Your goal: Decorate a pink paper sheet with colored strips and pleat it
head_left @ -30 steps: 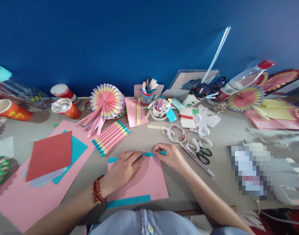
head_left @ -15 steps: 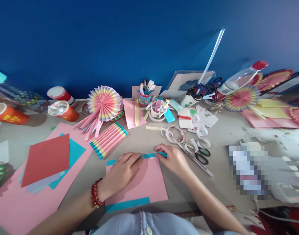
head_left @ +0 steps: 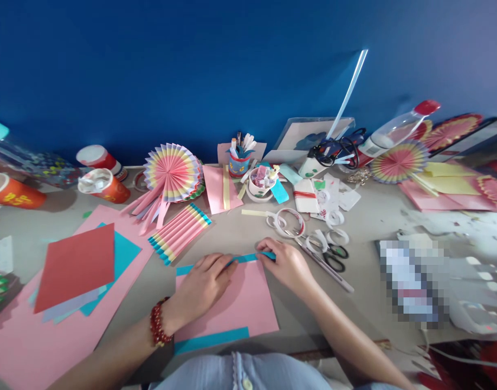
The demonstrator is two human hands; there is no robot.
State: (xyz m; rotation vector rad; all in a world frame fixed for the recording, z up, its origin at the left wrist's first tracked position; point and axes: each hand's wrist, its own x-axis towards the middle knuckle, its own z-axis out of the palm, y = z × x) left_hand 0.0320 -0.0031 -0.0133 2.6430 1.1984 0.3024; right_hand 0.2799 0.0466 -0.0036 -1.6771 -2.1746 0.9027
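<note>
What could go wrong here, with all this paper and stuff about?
The blue strip might end up crooked: the left hand rests on it and the pink sheet, while the right hand pinches its right end, so an uneven tug could skew it.
If the right hand tugs too hard, the thin strip could perhaps crease or tear.
The scissors lie just right of that hand, so a sideways swing could knock them.
</note>
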